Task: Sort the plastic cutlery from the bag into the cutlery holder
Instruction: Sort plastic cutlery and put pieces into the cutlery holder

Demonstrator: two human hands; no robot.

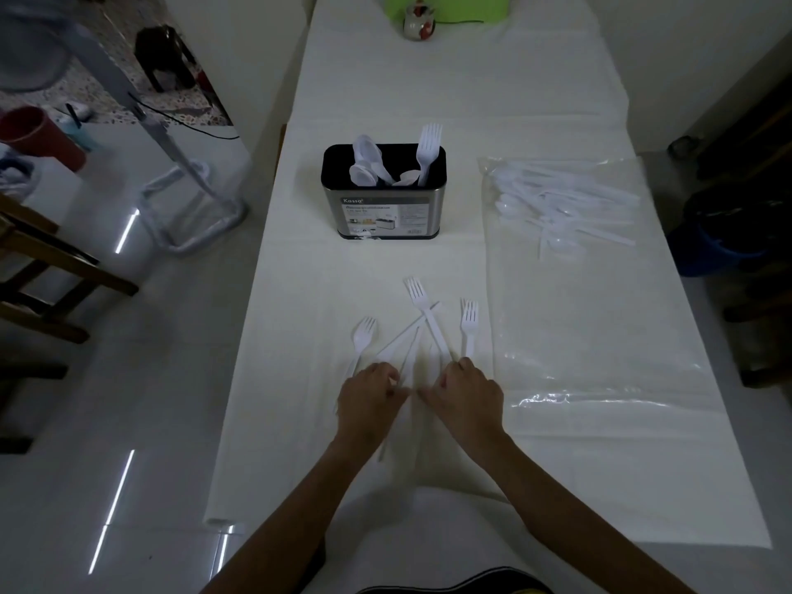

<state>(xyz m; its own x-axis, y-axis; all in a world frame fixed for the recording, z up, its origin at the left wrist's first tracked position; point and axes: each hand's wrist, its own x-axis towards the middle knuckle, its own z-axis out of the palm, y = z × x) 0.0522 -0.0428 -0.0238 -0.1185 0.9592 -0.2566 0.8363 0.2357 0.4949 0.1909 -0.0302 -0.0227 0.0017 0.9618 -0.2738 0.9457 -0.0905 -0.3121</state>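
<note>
We bunch scattered plastic forks (416,290) by their handles, left hand (370,392) and right hand (469,394) both curled around them (tines outward), likely bound for the cutlery holder (383,207).

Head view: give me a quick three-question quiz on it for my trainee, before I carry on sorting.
1. True or false: a fork stands upright in the holder.
2. Pick one: seen from the camera, the bag lies A) left of the holder, B) right of it, C) on top of it.
3. Count: how many loose forks on the table show their tines?

Key: 1 true; 2 B; 3 three.
</note>
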